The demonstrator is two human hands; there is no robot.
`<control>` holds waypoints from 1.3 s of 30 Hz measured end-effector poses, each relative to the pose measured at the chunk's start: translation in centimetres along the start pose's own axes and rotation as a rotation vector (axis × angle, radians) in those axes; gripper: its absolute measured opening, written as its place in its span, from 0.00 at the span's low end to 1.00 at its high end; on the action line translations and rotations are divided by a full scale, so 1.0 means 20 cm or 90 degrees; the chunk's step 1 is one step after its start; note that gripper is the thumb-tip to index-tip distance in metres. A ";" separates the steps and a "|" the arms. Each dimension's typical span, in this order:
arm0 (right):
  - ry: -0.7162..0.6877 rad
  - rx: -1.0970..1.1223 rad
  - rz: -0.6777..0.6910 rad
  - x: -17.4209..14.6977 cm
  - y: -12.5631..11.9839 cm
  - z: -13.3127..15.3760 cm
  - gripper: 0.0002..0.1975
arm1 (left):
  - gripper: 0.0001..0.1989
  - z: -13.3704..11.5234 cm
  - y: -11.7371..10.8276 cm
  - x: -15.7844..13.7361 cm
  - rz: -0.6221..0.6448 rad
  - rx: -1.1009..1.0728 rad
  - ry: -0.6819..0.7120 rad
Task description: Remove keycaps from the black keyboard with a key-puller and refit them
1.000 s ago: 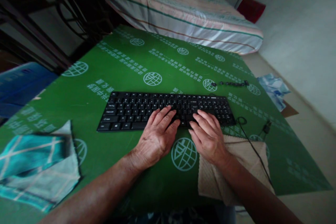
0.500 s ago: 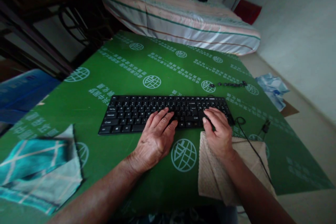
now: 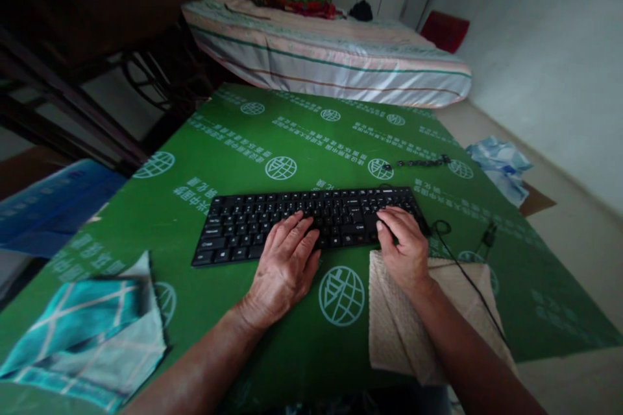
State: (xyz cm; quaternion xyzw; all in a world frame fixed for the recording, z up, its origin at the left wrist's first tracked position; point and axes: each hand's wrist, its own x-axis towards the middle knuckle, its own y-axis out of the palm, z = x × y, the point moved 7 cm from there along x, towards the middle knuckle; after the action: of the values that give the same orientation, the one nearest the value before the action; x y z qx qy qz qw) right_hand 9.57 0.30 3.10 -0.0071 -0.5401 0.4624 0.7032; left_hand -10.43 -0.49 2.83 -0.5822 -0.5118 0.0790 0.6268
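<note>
A black keyboard (image 3: pixel 238 227) lies on the green table. My left hand (image 3: pixel 287 266) rests over its middle near edge, fingers stretched out and flat on the lower keys. At the keyboard's right end, my right hand (image 3: pixel 403 246) is bent over the keys, thumb and index fingertips close together. What lies between those tips, if anything, is hidden. Under my right wrist is a folded beige cloth (image 3: pixel 389 331). Beyond the keyboard several small black pieces (image 3: pixel 421 162) lie in a row; they look like keycaps.
A teal checked cloth (image 3: pixel 92 318) lies at the left of the table (image 3: pixel 302 350). A black cable (image 3: pixel 470 272) runs along the right side, near a small dark object (image 3: pixel 489 233). Past the far edge stands a bed (image 3: pixel 331 58); a blue box (image 3: pixel 53 201) is at the left.
The view has tilted up slightly, so the table sits lower in the picture. Both hands stay at nearly the same places on the keyboard.
</note>
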 end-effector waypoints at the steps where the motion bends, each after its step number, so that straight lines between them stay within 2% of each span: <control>1: -0.001 -0.003 -0.005 0.00 0.00 0.00 0.11 | 0.14 -0.01 0.00 0.00 0.004 0.004 0.010; 8: -0.004 -0.016 -0.041 0.00 -0.01 -0.04 0.11 | 0.16 -0.09 0.06 0.00 0.080 0.020 0.064; 12: -0.005 -0.016 -0.045 0.00 0.00 -0.04 0.10 | 0.17 -0.11 0.08 0.02 0.136 0.039 0.067; 16: 0.000 -0.013 -0.044 0.01 0.00 -0.04 0.11 | 0.17 -0.13 0.09 0.07 0.154 0.052 0.070; 23: 0.017 -0.021 -0.051 0.01 0.00 -0.04 0.11 | 0.13 -0.14 0.14 0.13 0.097 0.045 0.077; 28: 0.010 -0.022 -0.047 0.01 0.02 -0.03 0.12 | 0.12 -0.13 0.16 0.10 0.037 0.044 0.091; 32: 0.013 -0.008 -0.036 0.02 0.03 -0.01 0.12 | 0.14 -0.10 0.19 0.07 0.025 0.030 0.081; 39: 0.015 -0.011 -0.037 0.03 0.04 -0.01 0.13 | 0.14 -0.09 0.19 0.07 -0.011 0.027 0.081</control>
State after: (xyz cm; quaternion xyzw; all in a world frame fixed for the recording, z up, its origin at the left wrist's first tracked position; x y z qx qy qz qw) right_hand 9.15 1.24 2.98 -0.0031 -0.5361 0.4369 0.7223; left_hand -6.63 0.55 0.95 -0.5680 -0.4742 0.0475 0.6710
